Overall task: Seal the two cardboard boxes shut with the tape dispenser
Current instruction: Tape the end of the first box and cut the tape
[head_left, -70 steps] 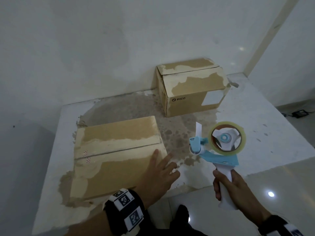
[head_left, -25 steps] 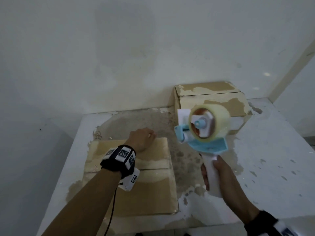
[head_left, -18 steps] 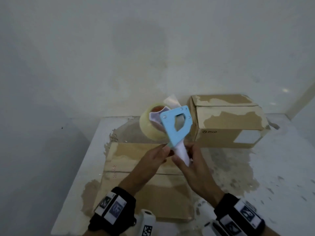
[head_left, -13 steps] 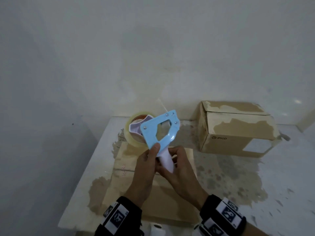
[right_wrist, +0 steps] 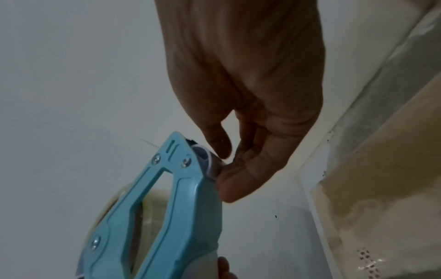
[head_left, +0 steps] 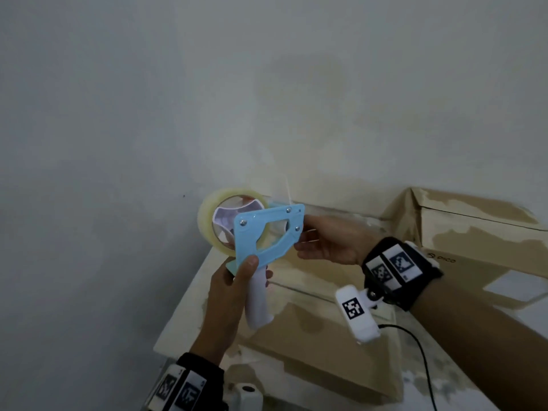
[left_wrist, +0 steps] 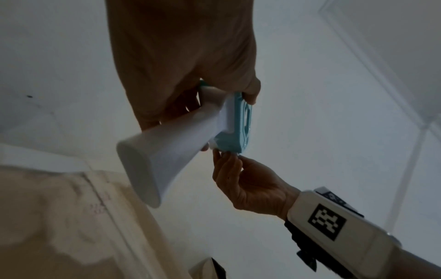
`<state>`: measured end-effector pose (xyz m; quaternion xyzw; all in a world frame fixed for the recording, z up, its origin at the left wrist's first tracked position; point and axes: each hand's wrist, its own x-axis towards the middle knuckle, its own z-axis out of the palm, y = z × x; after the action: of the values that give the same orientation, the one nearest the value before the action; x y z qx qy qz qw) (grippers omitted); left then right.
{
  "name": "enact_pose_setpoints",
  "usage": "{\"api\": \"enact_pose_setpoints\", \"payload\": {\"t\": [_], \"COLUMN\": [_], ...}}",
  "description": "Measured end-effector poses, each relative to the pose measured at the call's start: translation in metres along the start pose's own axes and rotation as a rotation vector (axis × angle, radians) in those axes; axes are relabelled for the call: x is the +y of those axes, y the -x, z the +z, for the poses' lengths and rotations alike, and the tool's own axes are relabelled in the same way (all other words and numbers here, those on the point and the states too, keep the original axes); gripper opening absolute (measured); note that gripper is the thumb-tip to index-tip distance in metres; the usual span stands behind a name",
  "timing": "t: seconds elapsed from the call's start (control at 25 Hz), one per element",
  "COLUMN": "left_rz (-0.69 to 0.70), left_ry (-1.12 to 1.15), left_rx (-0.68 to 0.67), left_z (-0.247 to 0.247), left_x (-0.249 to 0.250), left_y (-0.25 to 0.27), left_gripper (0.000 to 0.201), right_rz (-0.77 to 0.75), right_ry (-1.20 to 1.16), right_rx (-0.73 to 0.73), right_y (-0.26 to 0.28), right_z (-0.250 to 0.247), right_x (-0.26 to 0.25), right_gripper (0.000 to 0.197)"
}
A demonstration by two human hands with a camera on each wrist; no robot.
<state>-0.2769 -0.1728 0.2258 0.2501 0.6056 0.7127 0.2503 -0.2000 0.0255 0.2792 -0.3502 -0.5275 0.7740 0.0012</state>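
Note:
The tape dispenser (head_left: 267,232) has a blue frame, a white handle and a clear tape roll (head_left: 207,221). It is held up above the flat cardboard box (head_left: 326,345). My left hand (head_left: 249,274) grips the white handle (left_wrist: 162,151), thumb on the blue frame. My right hand (head_left: 308,232) is at the dispenser's front end, thumb and forefinger pinching at the roller (right_wrist: 210,164). Whether tape lies between them is hidden. The taller second box (head_left: 480,232) stands at the far right. The flat box's centre seam (head_left: 299,292) runs under my hands.
The boxes sit on a white, stained table (head_left: 186,301) pushed against a pale wall (head_left: 267,99). The table's left edge drops off beside my left hand. A black cable (head_left: 421,351) hangs from my right wrist over the flat box.
The dispenser went from my right hand to my left, which now grips the handle alone. My right hand moved up to the roller end. The view swung left.

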Motion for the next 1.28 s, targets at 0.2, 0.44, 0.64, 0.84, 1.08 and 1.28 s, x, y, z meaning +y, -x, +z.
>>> {"api": "enact_pose_setpoints", "payload": {"t": [0.2, 0.44, 0.64, 0.84, 1.08, 1.28], "left_rz": [0.014, -0.036, -0.158, -0.269, -0.349, -0.357], "left_ry": [-0.038, -0.063, 0.02, 0.067, 0.18, 0.064], "left_rx": [0.108, 0.274, 0.386, 0.487, 0.64, 0.561], "left_z": [-0.005, -0.006, -0.022, -0.023, -0.017, -0.015], "left_x": [-0.002, -0.018, -0.035, -0.05, -0.063, -0.059], "left_y": [0.003, 0.012, 0.022, 0.015, 0.006, -0.004], "left_gripper": [0.041, 0.054, 0.048, 0.044, 0.037, 0.025], "right_rz": [-0.028, -0.07, -0.044, -0.035, 0.003, 0.023], "right_ry": [0.363, 0.844, 1.108, 1.093, 1.219, 1.326], "right_rx": [-0.059, -0.026, 0.036, -0.059, -0.049, -0.01], "right_y": [-0.021, -0.061, -0.107, -0.139, -0.174, -0.185], "right_z": [0.021, 0.035, 0.018, 0.024, 0.028, 0.027], "right_x": [-0.016, -0.029, -0.037, -0.039, -0.016, -0.012], "right_gripper": [0.021, 0.022, 0.02, 0.016, 0.013, 0.02]}}
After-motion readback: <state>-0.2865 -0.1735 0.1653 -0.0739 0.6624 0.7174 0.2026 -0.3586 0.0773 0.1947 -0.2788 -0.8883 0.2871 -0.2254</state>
